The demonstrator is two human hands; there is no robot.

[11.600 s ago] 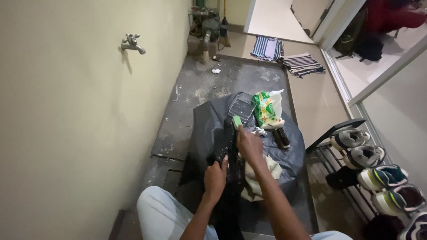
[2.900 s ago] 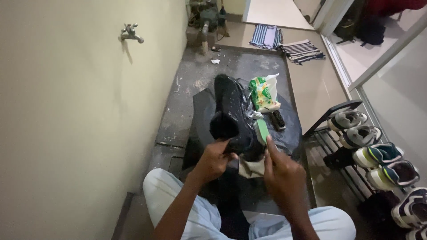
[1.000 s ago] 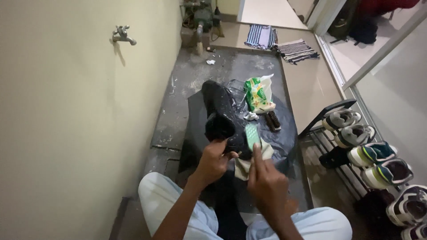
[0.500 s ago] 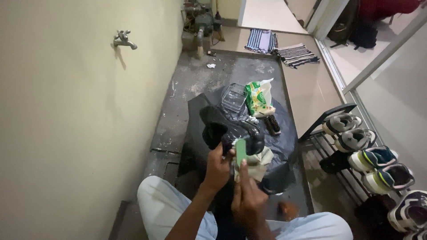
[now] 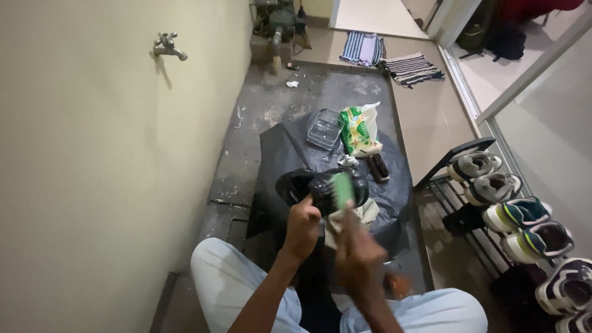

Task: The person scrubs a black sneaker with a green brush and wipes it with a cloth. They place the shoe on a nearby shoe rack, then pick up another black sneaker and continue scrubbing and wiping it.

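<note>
Over the black sheet [image 5: 394, 185], the left hand [image 5: 302, 229] clamps the black shoe [image 5: 320, 187] to steady it, while the right hand [image 5: 357, 250] closes round a green brush [image 5: 341, 189] pressed against its upper.

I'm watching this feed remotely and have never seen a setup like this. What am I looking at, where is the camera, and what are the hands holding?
There is no machine here: a person sits on the floor and works with bare hands. The single camera is worn on their head and looks down, so the arms come in from the bottom edge. The left hand grips a black shoe, held over a black plastic sheet spread on the concrete floor. The right hand holds a green brush against the shoe; it is blurred. A pale cloth lies under the shoe. On the sheet beyond sit a clear plastic tray, a green and white bag and a dark brush. A shoe rack stands on the right, and a tap juts from the wall.
</note>
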